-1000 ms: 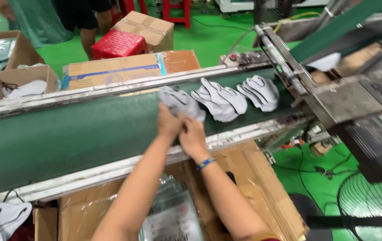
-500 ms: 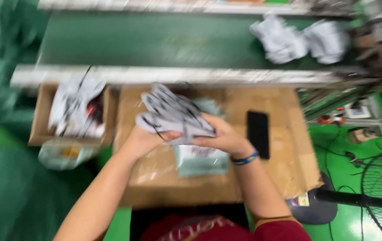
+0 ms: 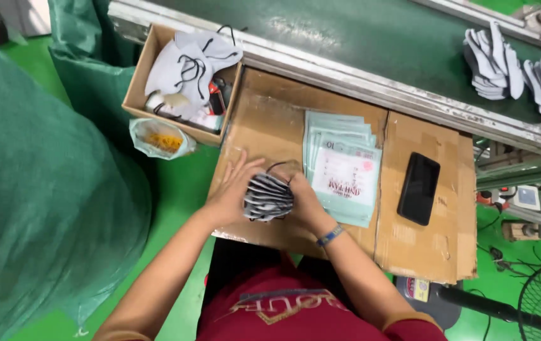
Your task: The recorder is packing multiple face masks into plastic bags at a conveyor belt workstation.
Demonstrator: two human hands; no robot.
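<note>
Both my hands press a folded stack of grey and white cloth face masks (image 3: 268,197) together over the cardboard-covered table (image 3: 270,113). My left hand (image 3: 231,189) grips the stack from the left with fingers spread. From the right, my right hand (image 3: 301,203), with a blue wristband, closes around the same stack. A pile of clear printed plastic bags (image 3: 344,165) lies just to the right of my hands.
A black phone (image 3: 418,187) lies on the cardboard at the right. A cardboard box (image 3: 185,76) with loose masks sits at the upper left, with a small plastic bag (image 3: 157,137) below it. More mask stacks (image 3: 494,60) rest on the green conveyor belt (image 3: 359,38). A large green sack (image 3: 37,189) fills the left.
I took a stack of masks off the conveyor belt, brought it down to the cardboard table, and squeezed it into a tight bundle. The view tilted down.
</note>
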